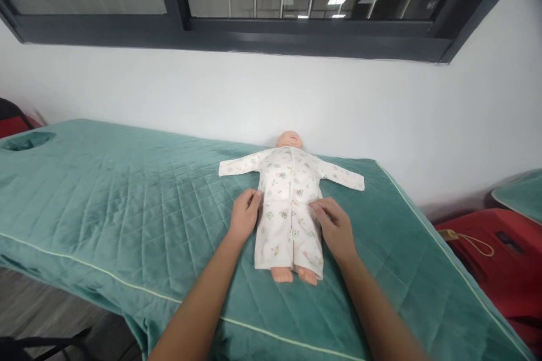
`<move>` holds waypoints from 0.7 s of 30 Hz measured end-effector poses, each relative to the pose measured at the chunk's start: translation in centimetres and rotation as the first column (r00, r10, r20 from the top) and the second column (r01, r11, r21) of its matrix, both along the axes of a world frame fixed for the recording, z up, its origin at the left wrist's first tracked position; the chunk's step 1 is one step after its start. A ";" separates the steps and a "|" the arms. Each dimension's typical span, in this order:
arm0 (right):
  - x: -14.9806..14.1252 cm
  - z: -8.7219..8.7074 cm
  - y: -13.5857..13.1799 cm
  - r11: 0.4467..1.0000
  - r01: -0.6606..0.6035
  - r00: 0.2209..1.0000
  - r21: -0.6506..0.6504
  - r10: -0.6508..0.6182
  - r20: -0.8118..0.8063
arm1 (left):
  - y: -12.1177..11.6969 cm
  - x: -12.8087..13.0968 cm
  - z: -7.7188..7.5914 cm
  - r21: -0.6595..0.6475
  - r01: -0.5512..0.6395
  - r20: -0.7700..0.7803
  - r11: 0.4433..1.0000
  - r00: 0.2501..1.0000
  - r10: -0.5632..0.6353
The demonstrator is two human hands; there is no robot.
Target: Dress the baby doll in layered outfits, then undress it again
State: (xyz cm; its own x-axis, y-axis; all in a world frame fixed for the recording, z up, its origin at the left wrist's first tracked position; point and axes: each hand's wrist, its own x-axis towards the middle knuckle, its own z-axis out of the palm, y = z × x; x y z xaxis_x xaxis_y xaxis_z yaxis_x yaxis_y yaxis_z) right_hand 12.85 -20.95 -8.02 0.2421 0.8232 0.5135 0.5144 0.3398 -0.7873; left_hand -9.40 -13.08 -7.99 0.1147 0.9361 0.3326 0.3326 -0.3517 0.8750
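Observation:
A baby doll [289, 139] lies on its back on a green quilted bed cover [169, 208], its head by the wall. It wears a white baby gown [279, 237] with small printed figures and a line down the front. Both long sleeves are spread out sideways, and bare feet [282, 274] stick out below the hem. My left hand [245, 213] is closed at the gown's left edge, at waist height. On the opposite side, my right hand [334, 224] pinches the gown's cloth between thumb and fingers. The fingertips of my left hand are partly hidden.
Behind the bed rise a white wall [169, 90] and a dark-framed window [254, 36]. A face hole [29, 141] shows in the cover at the far left. To the right, beyond the bed's edge, stands a red case [499, 254] with a yellowish cord.

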 end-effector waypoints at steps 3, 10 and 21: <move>0.1 -0.7 -0.5 0.994 0.083 0.994 0.072 -0.088 0.064 | 0.6 -0.1 -0.4 -0.026 -0.059 0.045 0.998 0.997 0.060; -0.8 -0.7 0.2 0.996 -0.079 0.937 0.041 0.060 0.343 | 1.1 0.1 -0.9 -0.023 -0.029 0.009 0.999 1.000 0.029; -0.6 -1.9 -2.8 0.998 0.054 0.996 -0.026 -0.056 -0.075 | 1.5 0.2 -1.6 -0.045 -0.077 0.040 0.996 0.996 0.079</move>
